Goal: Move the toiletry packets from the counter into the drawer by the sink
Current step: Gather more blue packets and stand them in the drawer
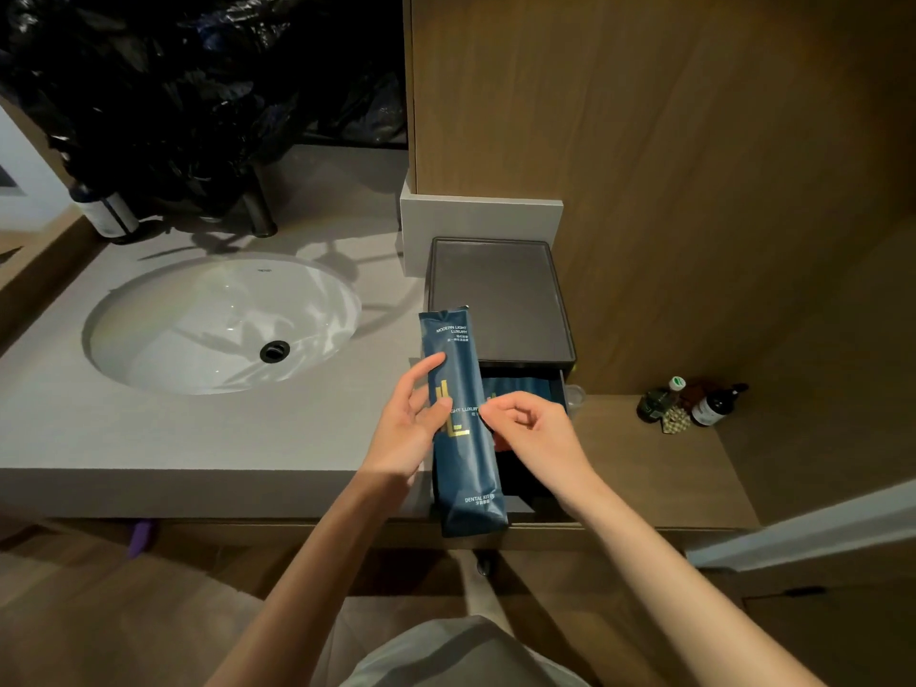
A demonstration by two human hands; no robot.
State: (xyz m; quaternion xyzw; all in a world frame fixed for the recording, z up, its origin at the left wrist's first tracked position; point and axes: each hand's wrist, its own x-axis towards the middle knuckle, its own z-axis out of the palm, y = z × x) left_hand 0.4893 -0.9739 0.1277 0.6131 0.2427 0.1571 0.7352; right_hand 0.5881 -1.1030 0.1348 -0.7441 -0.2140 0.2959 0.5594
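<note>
My left hand [411, 419] grips a long dark-blue foil packet [463, 473] marked "DENTAL KIT" in gold and white, thumb pressed on its face and forefinger stretched along its left edge. My right hand [533, 428], fingers curled, pinches the packet's right edge between thumb and forefinger. The packet stands lengthwise above the front edge of the pale grey stone counter [148, 438], overlapping the open dark drawer [562, 389], where more blue packets [520, 386] lie. Above the drawer sits its dark grey box top [500, 300]. To the left lies the white oval sink [223, 324]; farther back, crumpled black plastic sheeting [198, 91].
</note>
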